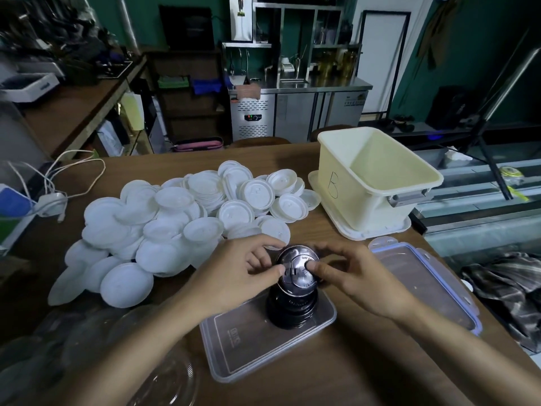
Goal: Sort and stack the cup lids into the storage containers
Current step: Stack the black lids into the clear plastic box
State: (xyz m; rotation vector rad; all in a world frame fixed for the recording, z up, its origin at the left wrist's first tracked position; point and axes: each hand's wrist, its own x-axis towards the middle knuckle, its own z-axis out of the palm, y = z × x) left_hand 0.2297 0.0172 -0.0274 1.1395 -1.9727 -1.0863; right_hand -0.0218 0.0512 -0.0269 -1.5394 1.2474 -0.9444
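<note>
Head view:
A: What is biggest?
B: The brown table. On it lies a big heap of white lids, and to the right a cream bin with a B on it.
A: And the black lids?
B: A stack of black lids stands in the clear box at the front.
A: The hands?
B: The left hand and right hand are close together, both pinching the top black lid

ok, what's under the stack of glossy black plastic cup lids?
A clear shallow rectangular plastic container on the brown wooden table. The stack hides the container floor directly beneath it.
</note>
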